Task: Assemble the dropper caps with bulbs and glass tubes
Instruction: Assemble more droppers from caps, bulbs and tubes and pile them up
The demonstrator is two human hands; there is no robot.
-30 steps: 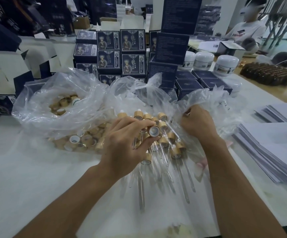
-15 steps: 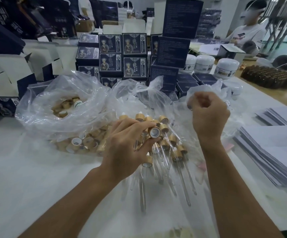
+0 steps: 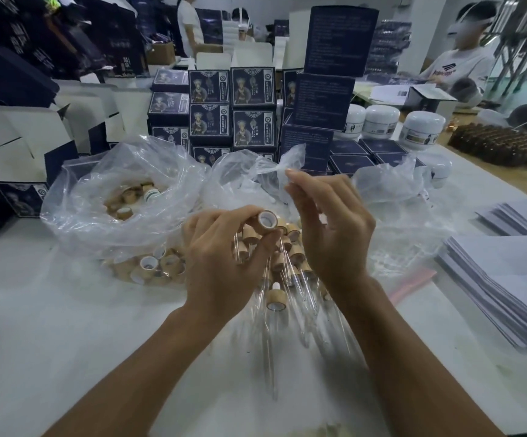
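Observation:
My left hand point(image 3: 221, 260) holds a bamboo-coloured dropper cap point(image 3: 266, 220) between thumb and fingers, its white-lined opening turned toward me. My right hand point(image 3: 328, 228) is raised just right of the cap, thumb and forefinger pinched together at the top on a thin glass tube that is barely visible. Under both hands lies a pile of assembled droppers point(image 3: 290, 257) with long glass tubes. A single cap with a white bulb point(image 3: 276, 298) lies in front of the pile. Loose caps point(image 3: 148, 266) fill a clear bag to the left.
A second clear bag with caps point(image 3: 123, 203) is at the left and a crumpled bag point(image 3: 394, 197) at the right. Dark printed boxes point(image 3: 230, 105), white jars point(image 3: 379, 121) and amber bottles point(image 3: 502, 146) stand behind. Paper stacks point(image 3: 508, 279) lie right. A person point(image 3: 461, 64) sits far right.
My right hand came out of the right-hand bag, rose, and moved left toward the cap. My left hand lifted the cap slightly off the pile and turned its opening up.

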